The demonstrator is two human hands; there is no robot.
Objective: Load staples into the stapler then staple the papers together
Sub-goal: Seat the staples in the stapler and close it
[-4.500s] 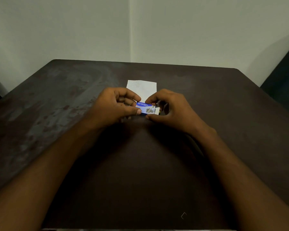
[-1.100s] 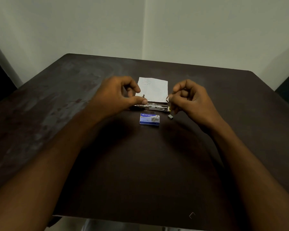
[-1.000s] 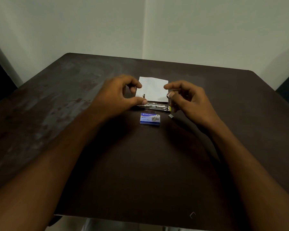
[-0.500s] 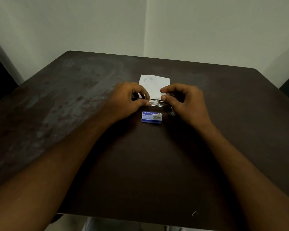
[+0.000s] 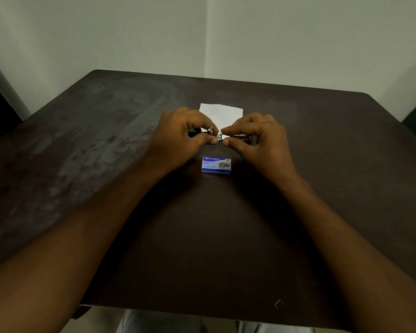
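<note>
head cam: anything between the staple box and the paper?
Yes. In the head view the stapler lies crosswise between the staple box and the paper, with both hands' fingertips pinching at its middle.

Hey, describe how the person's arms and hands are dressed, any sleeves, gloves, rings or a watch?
Both forearms are bare as far as the frame's lower edge: no sleeves show. The left hand and right hand wear no gloves. No watch or bracelet shows at either wrist, and no rings can be made out in the dim light.
</note>
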